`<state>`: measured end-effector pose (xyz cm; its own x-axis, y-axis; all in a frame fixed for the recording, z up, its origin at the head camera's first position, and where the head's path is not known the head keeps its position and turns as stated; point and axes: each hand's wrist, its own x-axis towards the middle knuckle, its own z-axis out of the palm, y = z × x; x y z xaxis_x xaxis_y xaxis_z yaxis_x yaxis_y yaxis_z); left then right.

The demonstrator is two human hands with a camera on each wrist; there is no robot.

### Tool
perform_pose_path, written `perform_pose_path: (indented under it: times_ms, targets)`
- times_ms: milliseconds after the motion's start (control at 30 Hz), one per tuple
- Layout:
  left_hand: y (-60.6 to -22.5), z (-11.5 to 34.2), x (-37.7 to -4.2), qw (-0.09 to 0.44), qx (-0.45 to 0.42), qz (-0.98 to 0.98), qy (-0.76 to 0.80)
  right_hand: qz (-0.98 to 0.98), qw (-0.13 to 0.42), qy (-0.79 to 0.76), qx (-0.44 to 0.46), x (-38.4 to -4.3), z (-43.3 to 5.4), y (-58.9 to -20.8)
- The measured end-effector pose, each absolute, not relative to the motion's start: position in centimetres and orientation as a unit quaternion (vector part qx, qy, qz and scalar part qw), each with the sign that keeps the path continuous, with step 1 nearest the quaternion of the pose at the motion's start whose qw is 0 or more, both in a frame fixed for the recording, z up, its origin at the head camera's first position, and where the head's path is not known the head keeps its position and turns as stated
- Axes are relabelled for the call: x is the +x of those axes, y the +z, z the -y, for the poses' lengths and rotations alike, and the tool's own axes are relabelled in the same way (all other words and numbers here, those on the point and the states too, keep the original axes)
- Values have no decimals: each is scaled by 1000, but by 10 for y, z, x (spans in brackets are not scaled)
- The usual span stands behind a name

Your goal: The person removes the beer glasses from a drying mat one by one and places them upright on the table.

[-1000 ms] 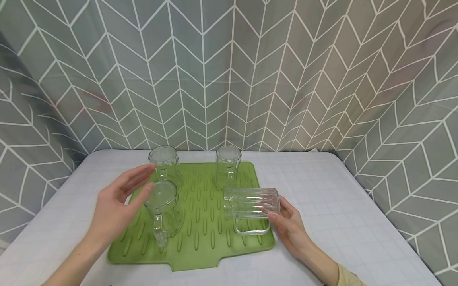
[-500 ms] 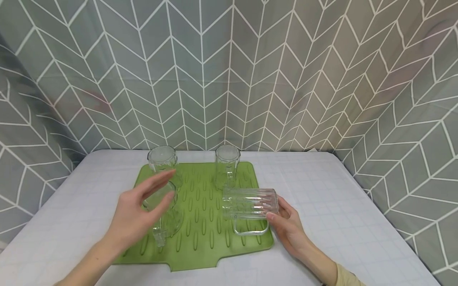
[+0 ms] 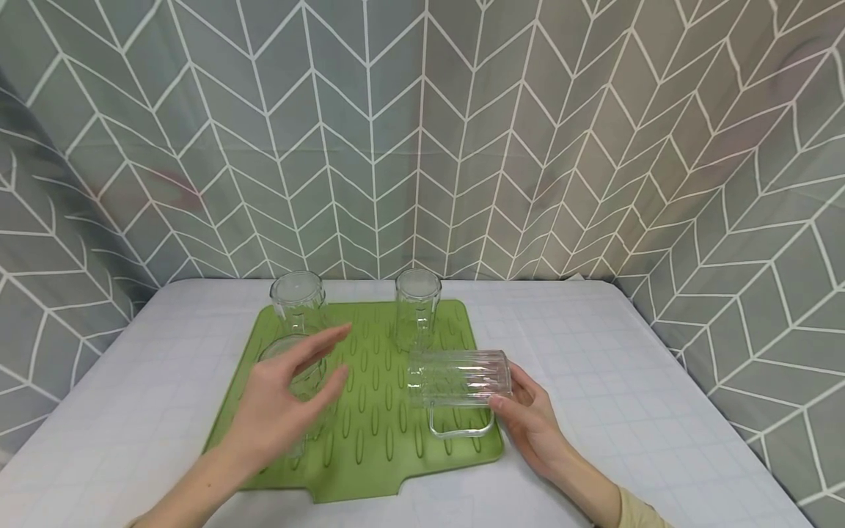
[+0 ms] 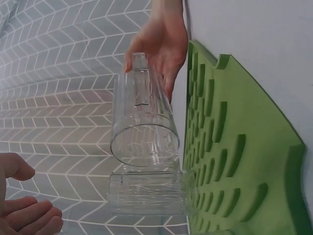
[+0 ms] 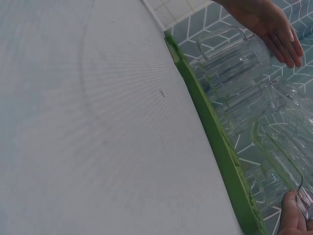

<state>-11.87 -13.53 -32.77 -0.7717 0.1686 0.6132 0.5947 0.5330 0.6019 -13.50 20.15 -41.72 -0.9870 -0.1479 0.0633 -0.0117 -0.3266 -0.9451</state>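
My right hand [image 3: 533, 422] holds a clear glass mug [image 3: 458, 378] sideways by its right end, thumb in front. The mug's handle hangs on the near side, above the right part of a green drying mat [image 3: 366, 469]. My left hand [image 3: 273, 407] hovers with fingers and thumb spread apart, holding nothing. Behind it, partly hidden, a second glass mug [image 3: 309, 375] stands on the mat's left side. In the left wrist view, one end of the held mug [image 4: 145, 144] faces the camera, with the right hand [image 4: 164, 46] at the far end.
Two more glass mugs stand upright at the back of the mat, one at the left [image 3: 298, 299] and one at the right [image 3: 418, 308]. A white cloth [image 3: 594, 352] covers the table. Grey chevron-patterned curtains [image 3: 396, 147] enclose the back and sides.
My left hand has moved right, from beside the near left mug to in front of it, fingers still spread. The right hand and its mug have stayed nearly still.
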Motion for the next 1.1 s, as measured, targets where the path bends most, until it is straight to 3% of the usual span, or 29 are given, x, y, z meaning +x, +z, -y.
perform_pose_path:
  times_ms: [267,567,733,1100]
  targets:
    - [-327,124,-111,230,-264,829,-436,-580,44,-811,-68,-135,-201,-418]
    - [-337,110,-102,52,-252,822,-509,-581,36,-810,-66,-134,-201,-417]
    - [-346,105,-101,-8,-213,841,-496,-581,36,-811,-66,-134,-202,-418]
    - [-360,96,-102,-48,-156,859,-484,-584,36,-808,-67,-134,-202,-419]
